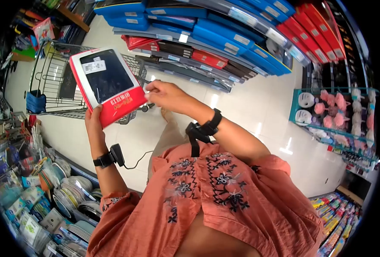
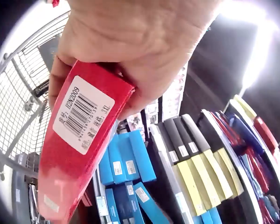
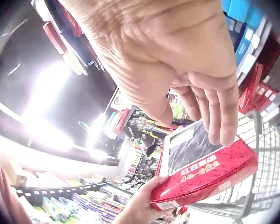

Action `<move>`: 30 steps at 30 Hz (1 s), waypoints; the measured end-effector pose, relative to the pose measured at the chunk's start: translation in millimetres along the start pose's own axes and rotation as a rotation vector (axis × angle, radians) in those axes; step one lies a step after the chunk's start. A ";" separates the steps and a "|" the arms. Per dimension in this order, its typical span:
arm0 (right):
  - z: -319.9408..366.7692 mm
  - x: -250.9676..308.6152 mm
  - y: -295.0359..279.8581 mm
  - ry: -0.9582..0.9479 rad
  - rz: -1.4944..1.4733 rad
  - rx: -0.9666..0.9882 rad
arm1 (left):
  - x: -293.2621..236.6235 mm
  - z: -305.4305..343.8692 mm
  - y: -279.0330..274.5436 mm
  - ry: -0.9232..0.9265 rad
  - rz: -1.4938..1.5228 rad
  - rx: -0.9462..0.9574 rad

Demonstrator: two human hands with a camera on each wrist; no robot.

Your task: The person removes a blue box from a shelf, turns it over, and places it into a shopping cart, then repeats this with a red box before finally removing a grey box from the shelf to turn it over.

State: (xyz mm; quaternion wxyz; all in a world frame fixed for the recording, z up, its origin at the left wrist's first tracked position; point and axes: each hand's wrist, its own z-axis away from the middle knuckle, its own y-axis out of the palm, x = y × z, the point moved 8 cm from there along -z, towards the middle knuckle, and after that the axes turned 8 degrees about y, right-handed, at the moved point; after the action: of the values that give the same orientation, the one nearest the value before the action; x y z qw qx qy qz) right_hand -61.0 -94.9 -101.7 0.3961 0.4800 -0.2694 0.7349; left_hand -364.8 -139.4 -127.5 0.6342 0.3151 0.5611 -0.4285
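My left hand (image 1: 94, 124) holds a flat red and white clothing box (image 1: 127, 103) by its lower left corner, thumb on the front. A window in the box shows dark folded fabric, with a white sticker stuck over it. In the left wrist view, a barcode label (image 2: 84, 114) reading 3XL sits on the red end of the box. My right hand (image 1: 168, 96) is at the box's right edge in the head view. Seen from the right wrist, its fingers (image 3: 215, 116) hang relaxed and slightly bent over the box front, holding nothing.
A wire shopping cart (image 1: 52, 92) stands behind the box, a blue item (image 1: 36, 103) on its side. Shelves of blue boxes (image 1: 222, 36) and red boxes (image 1: 318, 34) run across the far side. Stacked plates (image 1: 72, 192) lie at lower left, and a teal rack (image 1: 299, 118) stands right.
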 end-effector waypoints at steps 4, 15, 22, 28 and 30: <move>-3.8 -18.2 28.7 0.061 0.033 0.001 | -38.3 45.6 35.3 0.129 -0.183 0.184; 49.1 -1.6 4.3 0.032 -0.377 -0.053 | -98.6 112.8 135.5 0.568 -0.965 0.406; 82.3 6.7 -12.7 -0.050 -0.678 -0.074 | -129.8 165.6 186.6 1.067 -1.173 0.436; 103.8 6.8 -27.6 -0.136 -0.856 -0.201 | -139.7 202.1 216.4 1.225 -1.380 0.450; 102.8 -0.6 -34.7 -0.127 -0.873 -0.211 | -137.4 211.0 219.9 1.220 -1.358 0.476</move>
State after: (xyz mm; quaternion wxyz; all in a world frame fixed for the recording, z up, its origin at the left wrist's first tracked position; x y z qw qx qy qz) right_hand 18.9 -156.1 -61.3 0.6984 0.5499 -0.1388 0.4366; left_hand -74.7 -203.6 25.8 -0.2352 0.2120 0.7575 -0.5709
